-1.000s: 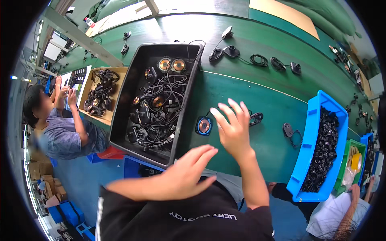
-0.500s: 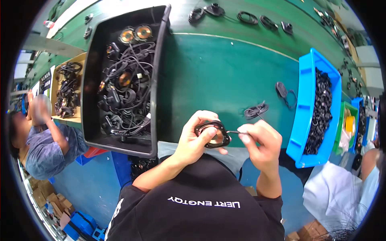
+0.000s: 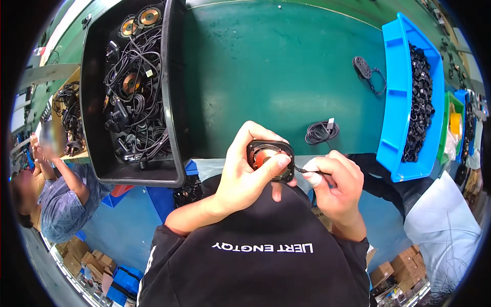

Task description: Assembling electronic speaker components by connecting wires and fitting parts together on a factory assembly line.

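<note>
My left hand grips a black, rounded housing with a copper coil inside, its thumb pressed across the open face. Just to the right, my right hand pinches a thin black cable close to where it meets the housing's edge. Whether the cable is seated in the edge is too small to tell. A bundled black cable with a light-coloured plug lies on the green table behind my right hand. Farther off rests a small black oval part with a short looped cable.
To the left, a deep black tray holds tangled cables and several copper-coil parts. On the right stands a blue bin full of small black pieces, with a green bin beyond it. A co-worker sits at far left.
The view has shifted, so the table, tray and bins appear higher in the picture. My left thumb lies farther right over the housing. The right fingers are more curled around the cable.
</note>
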`<control>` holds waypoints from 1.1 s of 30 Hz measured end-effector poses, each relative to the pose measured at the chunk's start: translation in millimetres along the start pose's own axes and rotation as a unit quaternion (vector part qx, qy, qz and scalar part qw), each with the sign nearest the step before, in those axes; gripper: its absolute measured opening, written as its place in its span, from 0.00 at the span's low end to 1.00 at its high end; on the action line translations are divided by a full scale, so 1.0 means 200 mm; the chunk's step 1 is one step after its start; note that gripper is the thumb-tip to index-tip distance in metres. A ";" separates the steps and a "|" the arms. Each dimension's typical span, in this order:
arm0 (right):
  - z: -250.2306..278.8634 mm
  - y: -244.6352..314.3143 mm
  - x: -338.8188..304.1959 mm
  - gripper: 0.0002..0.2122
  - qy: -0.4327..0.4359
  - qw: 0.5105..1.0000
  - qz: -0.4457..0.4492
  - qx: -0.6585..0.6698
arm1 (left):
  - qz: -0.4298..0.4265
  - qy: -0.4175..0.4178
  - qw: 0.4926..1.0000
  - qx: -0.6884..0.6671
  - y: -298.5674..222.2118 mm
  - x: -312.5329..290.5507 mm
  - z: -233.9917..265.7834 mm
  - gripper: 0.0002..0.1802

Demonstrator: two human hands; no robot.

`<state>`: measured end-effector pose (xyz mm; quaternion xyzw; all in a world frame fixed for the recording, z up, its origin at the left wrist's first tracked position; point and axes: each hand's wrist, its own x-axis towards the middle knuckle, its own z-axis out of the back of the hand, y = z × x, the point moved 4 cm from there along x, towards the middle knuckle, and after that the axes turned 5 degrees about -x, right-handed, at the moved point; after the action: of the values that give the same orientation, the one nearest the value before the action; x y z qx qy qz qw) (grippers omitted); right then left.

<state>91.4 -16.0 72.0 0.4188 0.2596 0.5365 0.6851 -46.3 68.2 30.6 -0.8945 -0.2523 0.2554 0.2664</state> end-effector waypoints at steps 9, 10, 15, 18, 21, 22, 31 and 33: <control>-0.04 -0.01 -0.05 0.07 -0.037 0.996 0.044 -0.061 | -0.019 0.010 0.996 0.081 0.02 0.00 -0.03 0.17; -0.04 -0.03 -0.06 0.07 -0.029 0.999 0.031 -0.028 | -0.024 0.008 0.996 0.086 0.03 0.00 -0.03 0.17; -0.05 -0.06 -0.05 0.07 0.008 0.997 -0.013 0.071 | -0.030 -0.003 0.995 0.095 0.04 -0.01 -0.02 0.17; -0.05 -0.04 -0.04 0.07 0.048 0.997 -0.030 0.057 | -0.003 -0.012 0.997 0.071 0.02 -0.02 0.00 0.17; -0.03 -0.03 -0.03 0.07 0.014 0.997 0.071 -0.032 | 0.019 -0.021 0.995 0.097 0.00 -0.01 -0.01 0.17; -0.03 -0.02 -0.03 0.07 -0.004 0.990 0.121 -0.078 | 0.029 -0.025 0.993 0.109 0.00 -0.01 -0.02 0.17; -0.07 0.00 -0.09 0.07 -0.022 0.989 0.133 -0.068 | -0.026 -0.011 0.989 0.147 0.06 -0.05 -0.04 0.17; -0.07 -0.01 -0.11 0.06 -0.037 0.992 0.112 -0.047 | -0.052 -0.006 0.987 0.155 0.06 -0.06 -0.04 0.17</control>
<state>73.8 -31.9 61.5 0.4319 0.1601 0.6060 0.6486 -45.7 49.4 32.3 -0.8267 -0.2572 0.2828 0.4128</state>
